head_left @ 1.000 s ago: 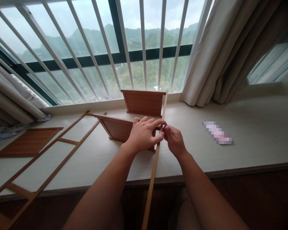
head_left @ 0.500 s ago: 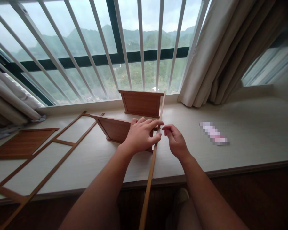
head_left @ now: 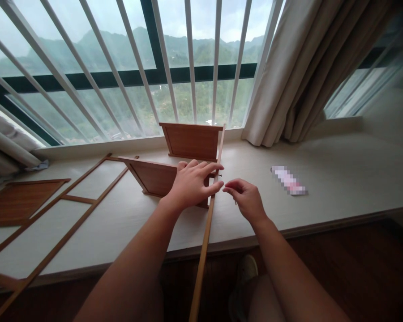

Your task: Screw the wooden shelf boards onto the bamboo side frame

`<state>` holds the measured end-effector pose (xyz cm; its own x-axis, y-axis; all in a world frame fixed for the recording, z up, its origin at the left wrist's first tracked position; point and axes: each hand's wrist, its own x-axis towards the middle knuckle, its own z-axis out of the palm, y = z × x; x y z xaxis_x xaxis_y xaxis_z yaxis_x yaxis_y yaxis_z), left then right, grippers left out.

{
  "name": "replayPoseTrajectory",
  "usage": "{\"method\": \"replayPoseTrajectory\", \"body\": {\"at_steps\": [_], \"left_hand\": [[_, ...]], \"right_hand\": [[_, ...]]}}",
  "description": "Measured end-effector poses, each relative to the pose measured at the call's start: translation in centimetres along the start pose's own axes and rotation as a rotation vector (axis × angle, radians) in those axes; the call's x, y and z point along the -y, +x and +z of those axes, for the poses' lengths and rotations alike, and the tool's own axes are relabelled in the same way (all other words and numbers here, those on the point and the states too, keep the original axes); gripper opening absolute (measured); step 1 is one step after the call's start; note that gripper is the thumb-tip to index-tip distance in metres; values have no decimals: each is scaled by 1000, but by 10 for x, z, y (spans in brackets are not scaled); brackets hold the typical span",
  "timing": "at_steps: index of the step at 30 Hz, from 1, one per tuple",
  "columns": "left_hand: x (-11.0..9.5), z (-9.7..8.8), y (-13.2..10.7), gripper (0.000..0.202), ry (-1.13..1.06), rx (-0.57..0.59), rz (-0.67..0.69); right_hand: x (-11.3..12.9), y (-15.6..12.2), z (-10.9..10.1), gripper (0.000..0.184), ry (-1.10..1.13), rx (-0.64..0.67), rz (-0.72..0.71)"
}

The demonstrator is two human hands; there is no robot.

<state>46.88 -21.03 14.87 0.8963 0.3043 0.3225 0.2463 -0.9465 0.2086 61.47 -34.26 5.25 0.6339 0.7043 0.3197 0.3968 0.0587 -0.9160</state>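
My left hand (head_left: pixel 190 184) lies over the top edge of a brown wooden shelf panel (head_left: pixel 151 176) that stands tilted on the pale sill, its fingers reaching to a long thin wooden rail (head_left: pixel 206 223). This rail runs from the window down past the sill's front edge. A second wooden panel (head_left: pixel 191 141) stands upright behind, joined to the rail. My right hand (head_left: pixel 244 199) hovers just right of the rail, thumb and forefinger pinched on something small that I cannot make out.
A wooden ladder-like frame (head_left: pixel 67 205) lies flat on the sill (head_left: pixel 339 179) at the left, with another flat panel (head_left: pixel 18 201) beside it. A small pink packet (head_left: pixel 288 180) lies to the right. Curtains (head_left: pixel 289 76) hang at the right of the barred window.
My right hand has drawn back from the rail, a little to the right. The left hand stays on the panel. The view has tilted slightly.
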Motion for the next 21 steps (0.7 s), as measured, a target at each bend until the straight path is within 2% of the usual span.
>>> {"method": "replayPoseTrajectory", "body": {"at_steps": [9, 12, 16, 21], "left_hand": [[-1, 0, -1, 39, 2, -15, -13], [-1, 0, 0, 39, 1, -10, -14], [-1, -1, 0, 40, 0, -6, -16], [-2, -1, 0, 39, 0, -6, -16]], "right_hand": [[13, -5, -1, 23, 349, -255, 27], [21, -7, 3, 21, 465, -304, -22], [35, -8, 6, 17, 497, -347, -129], [48, -10, 7, 8, 494, -350, -186]]}}
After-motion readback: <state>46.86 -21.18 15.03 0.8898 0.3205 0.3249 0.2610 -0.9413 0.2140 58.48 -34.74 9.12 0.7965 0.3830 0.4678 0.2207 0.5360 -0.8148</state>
